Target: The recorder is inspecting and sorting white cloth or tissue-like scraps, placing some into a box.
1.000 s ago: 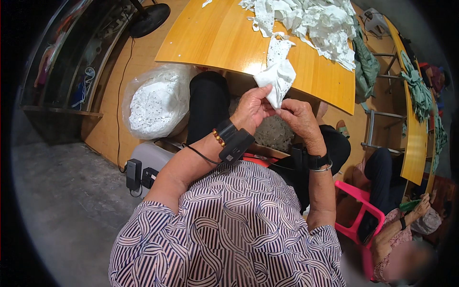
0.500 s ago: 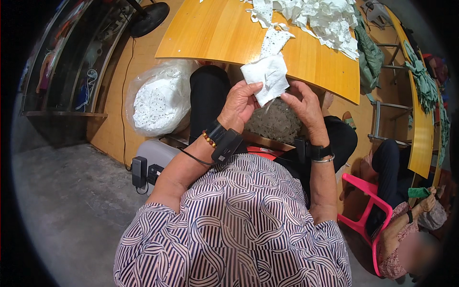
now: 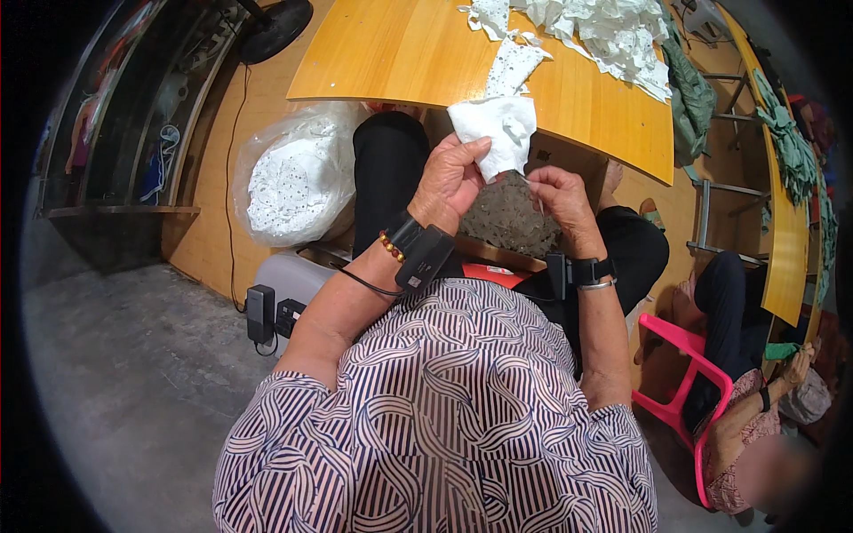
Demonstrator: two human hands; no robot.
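My left hand [image 3: 451, 182] pinches a white piece of cloth [image 3: 498, 133] and holds it up in front of my chest, just below the edge of the wooden table [image 3: 400, 53]. My right hand [image 3: 558, 194] is beside it with its fingers closed near the cloth's lower edge, seemingly on a thin thread or needle too small to make out. Both wrists wear black bands. A grey speckled bundle [image 3: 508, 218] lies in my lap under the hands.
A heap of white cloth pieces [image 3: 604, 31] lies on the table's far side. A clear bag of white pieces [image 3: 298, 178] stands on the floor at the left. A person sits on a pink chair [image 3: 693, 373] at the right. A fan [image 3: 275, 27] stands at the back left.
Both hands have stayed together while the white cloth has been turned and lifted a little between the fingers. The view has shifted slightly.
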